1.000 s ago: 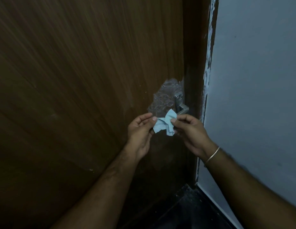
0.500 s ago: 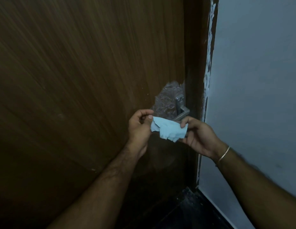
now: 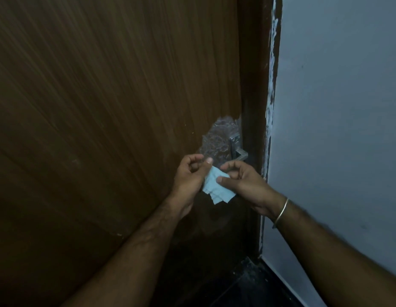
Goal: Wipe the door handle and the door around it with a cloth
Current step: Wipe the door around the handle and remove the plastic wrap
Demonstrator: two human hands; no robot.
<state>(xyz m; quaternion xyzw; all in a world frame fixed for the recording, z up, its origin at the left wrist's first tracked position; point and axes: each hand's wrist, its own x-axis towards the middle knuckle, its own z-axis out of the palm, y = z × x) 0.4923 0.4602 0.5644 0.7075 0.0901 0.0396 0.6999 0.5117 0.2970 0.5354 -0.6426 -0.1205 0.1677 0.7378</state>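
Compared with before, I am bringing both hands closer together, left hand and right hand pinching the cloth; the handle is lying just above, nearer my right hand.

A home interior, going by the brown wooden door, painted wall and dark floor.

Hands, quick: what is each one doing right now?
Left hand: fingers pinch the light blue cloth.
Right hand: thumb and fingers pinch the same cloth.
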